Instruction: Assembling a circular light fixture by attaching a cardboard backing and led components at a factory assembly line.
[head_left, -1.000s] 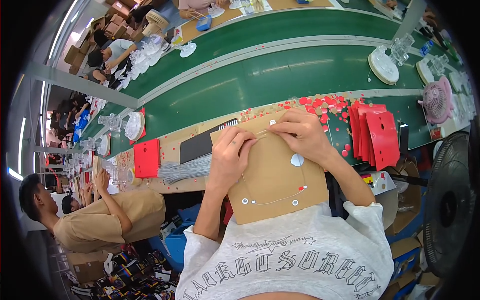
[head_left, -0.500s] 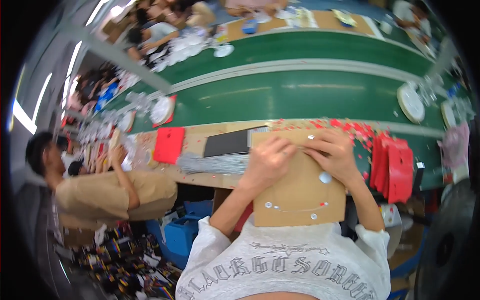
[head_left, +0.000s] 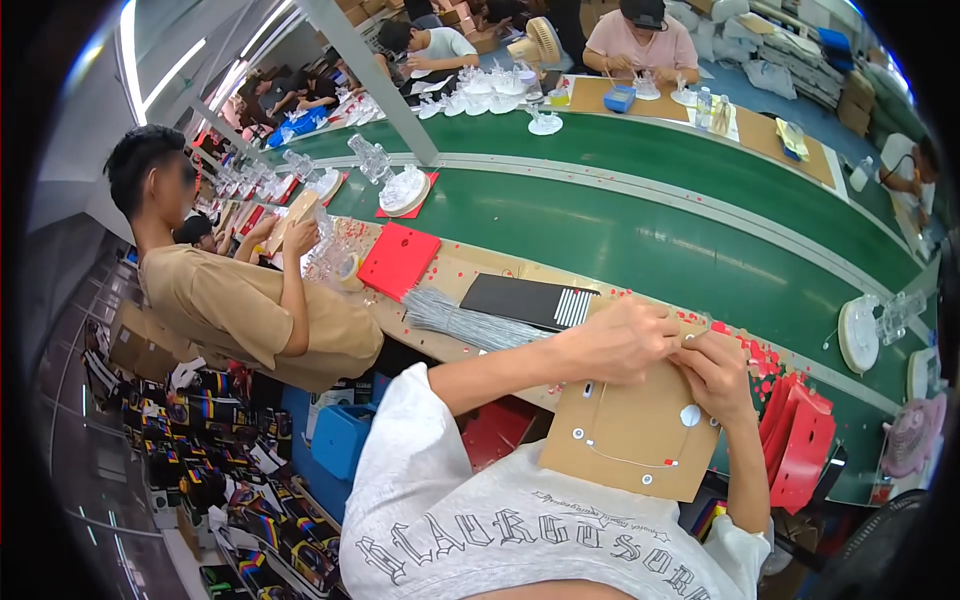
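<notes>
A brown cardboard panel (head_left: 625, 435) leans against my shirt and the bench edge. On its face are a thin pale wire (head_left: 628, 456), a silvery round disc (head_left: 690, 415) and several small white round pieces. My left hand (head_left: 628, 340) reaches across the panel's upper part, its fingertips pinched together. Close against it, at the top right of the panel, my right hand (head_left: 714, 375) has its fingers bent in a pinch too. Whatever lies between the fingertips is too small and covered to make out.
Grey wire bundle (head_left: 460, 318), black sheet (head_left: 525, 298) and red panels (head_left: 398, 258) lie on the bench leftward. More red panels (head_left: 800, 440) hang at the right edge, near red scraps (head_left: 765, 360). Beyond runs a green conveyor (head_left: 600, 235). A co-worker (head_left: 250, 270) stands at left.
The view has swung and tilted, so the bench now slopes down to the right. My left hand has come across the panel toward my right hand; both still work at its upper part.
</notes>
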